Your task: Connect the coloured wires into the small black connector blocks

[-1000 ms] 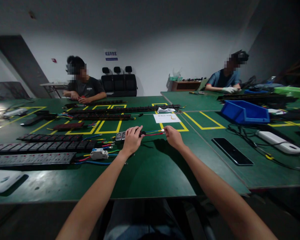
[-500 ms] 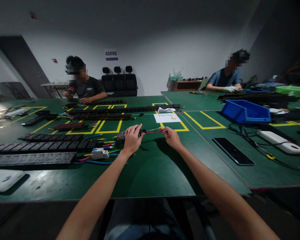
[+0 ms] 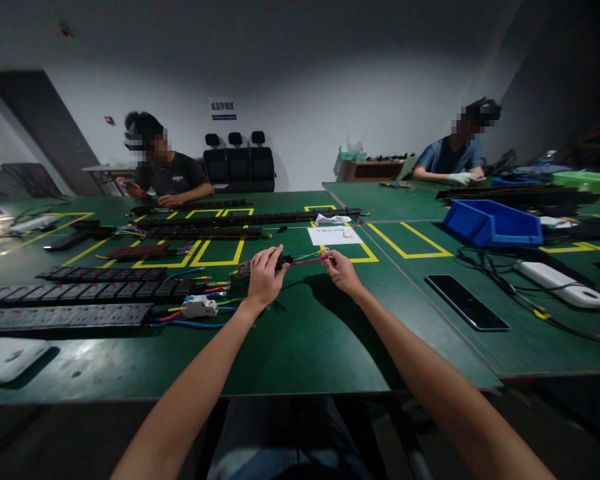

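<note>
My left hand is closed over a short black socket strip, whose left end shows beside the fingers. From its right end run red, blue and green-yellow wires. My right hand pinches the red wire near its far tip. The ends of the other wires stick out just above my fingertips. To the left of my left hand lie longer socket strips with coloured wires and ring terminals. A small white breaker sits on the wires of the nearest strips.
On the right are a blue bin, a dark phone, black cables and a white power strip. A white paper label lies beyond my hands. Two people work across the green table.
My right hand has shifted slightly left, still pinching the red wire. The strip in my left hand has tilted a little. Across the table, the left person's raised hand has moved.
</note>
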A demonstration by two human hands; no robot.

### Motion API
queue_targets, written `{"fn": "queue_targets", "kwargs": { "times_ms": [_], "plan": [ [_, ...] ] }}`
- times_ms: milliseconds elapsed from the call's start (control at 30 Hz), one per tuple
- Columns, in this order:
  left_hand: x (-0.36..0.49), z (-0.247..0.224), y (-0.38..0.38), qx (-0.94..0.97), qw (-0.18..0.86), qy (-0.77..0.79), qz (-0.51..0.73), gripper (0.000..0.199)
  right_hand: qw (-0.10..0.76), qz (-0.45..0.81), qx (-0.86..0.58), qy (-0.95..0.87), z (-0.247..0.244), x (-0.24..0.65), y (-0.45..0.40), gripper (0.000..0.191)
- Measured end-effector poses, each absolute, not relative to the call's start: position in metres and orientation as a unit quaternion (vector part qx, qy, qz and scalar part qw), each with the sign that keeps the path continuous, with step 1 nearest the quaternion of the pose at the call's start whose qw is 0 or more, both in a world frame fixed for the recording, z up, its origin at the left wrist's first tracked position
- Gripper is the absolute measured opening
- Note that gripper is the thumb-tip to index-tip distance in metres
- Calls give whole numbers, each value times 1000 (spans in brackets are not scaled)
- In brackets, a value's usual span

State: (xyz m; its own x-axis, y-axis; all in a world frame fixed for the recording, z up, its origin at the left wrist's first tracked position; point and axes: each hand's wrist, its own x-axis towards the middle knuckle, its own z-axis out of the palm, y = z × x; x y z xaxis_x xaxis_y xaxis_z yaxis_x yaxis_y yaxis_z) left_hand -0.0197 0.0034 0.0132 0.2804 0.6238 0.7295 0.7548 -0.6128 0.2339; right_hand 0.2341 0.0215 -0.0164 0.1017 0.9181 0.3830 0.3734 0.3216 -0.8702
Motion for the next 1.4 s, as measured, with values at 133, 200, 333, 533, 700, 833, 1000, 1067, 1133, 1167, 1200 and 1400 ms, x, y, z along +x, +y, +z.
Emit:
{"fn": "queue_targets", "kwargs": {
  "times_ms": [133, 200, 333, 533, 700, 833, 1000, 1067, 1133, 1167, 1200, 1400],
  "plan": [
    [-20, 14, 2, -804, 92, -437, -393, 53, 537, 382, -490, -570, -3, 248, 13, 50],
    [-20, 13, 1, -812, 96, -437, -376, 52, 543, 411, -490, -545, 4, 254, 9, 51],
    [-20, 12, 1, -830, 102, -426, -345, 50, 555, 425, -503, -509, 13, 258, 6, 49],
    [-20, 13, 0, -846, 100, -420, -311, 49, 549, 443, -510, -492, 18, 254, 2, 41],
    [-20, 14, -1, -845, 101, -430, -300, 48, 535, 459, -501, -502, 18, 253, 0, 34],
    [-19, 13, 0, -842, 99, -438, -298, 48, 524, 462, -500, -512, 16, 252, -1, 36],
    [-19, 12, 0, -841, 96, -441, -299, 47, 516, 455, -513, -513, 13, 250, 1, 39],
    [-19, 12, 0, -843, 91, -437, -298, 47, 515, 449, -527, -505, 11, 249, 2, 39],
    [-19, 12, 0, -845, 89, -436, -297, 45, 525, 443, -544, -482, 9, 250, 5, 40],
    [-19, 12, 0, -844, 88, -438, -296, 45, 531, 440, -552, -469, 7, 250, 6, 40],
    [-19, 12, 0, -843, 89, -440, -296, 45, 536, 436, -558, -460, 6, 251, 7, 40],
    [-20, 11, -1, -838, 92, -450, -294, 44, 504, 404, -585, -490, 3, 252, 9, 34]
  ]
}}
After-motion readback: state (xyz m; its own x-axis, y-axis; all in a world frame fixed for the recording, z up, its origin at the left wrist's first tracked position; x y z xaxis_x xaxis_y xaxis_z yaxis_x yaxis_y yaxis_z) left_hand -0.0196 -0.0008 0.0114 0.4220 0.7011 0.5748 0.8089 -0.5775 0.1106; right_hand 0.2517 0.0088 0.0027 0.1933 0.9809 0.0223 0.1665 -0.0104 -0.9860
